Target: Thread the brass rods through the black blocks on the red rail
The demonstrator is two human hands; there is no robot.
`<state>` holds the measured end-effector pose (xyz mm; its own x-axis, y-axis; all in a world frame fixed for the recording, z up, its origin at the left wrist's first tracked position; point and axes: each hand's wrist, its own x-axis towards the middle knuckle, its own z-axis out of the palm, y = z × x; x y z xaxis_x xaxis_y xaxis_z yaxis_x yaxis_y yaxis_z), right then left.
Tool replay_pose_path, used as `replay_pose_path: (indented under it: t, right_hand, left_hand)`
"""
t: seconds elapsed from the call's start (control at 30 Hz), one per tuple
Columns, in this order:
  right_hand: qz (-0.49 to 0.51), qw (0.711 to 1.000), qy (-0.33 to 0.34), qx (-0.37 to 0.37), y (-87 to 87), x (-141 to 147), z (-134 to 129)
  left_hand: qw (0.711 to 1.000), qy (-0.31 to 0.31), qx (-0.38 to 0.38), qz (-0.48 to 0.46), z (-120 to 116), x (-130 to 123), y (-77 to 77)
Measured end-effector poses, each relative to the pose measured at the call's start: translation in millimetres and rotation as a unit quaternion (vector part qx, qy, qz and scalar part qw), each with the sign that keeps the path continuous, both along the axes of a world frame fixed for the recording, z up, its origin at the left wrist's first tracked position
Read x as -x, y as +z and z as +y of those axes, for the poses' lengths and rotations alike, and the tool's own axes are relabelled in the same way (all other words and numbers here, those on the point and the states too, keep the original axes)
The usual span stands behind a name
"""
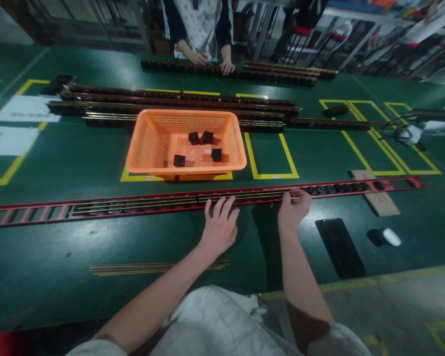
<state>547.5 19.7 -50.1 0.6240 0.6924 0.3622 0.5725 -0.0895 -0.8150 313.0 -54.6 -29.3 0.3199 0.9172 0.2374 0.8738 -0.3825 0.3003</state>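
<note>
A long red frame with slots runs across the bench in front of me. Thin brass-coloured rods lie lengthwise along its middle, over dark parts. My left hand has its fingers spread, fingertips at the frame's near edge by the rods. Farther right, my right hand pinches at the right ends of the rods; its fingers partly hide what they grip. Round black pieces sit in a row in the frame just right of that hand. More loose thin rods lie on the bench nearer to me.
Beyond the frame stands an orange basket holding several black blocks. Long dark rail assemblies lie behind it. A phone, a white-topped object and a cardboard piece are at right. Another person's hands work across the bench.
</note>
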Motion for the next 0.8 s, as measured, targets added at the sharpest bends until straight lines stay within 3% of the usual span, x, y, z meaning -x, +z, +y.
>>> replay_pose_path:
  t: [0.8]
  right_hand:
    - [-0.011, 1.0, 0.004, -0.01, -2.2, -0.7, 2.3]
  left_hand:
    - [1.0, 0.006, 0.0, -0.005, -0.6, -0.2, 1.8]
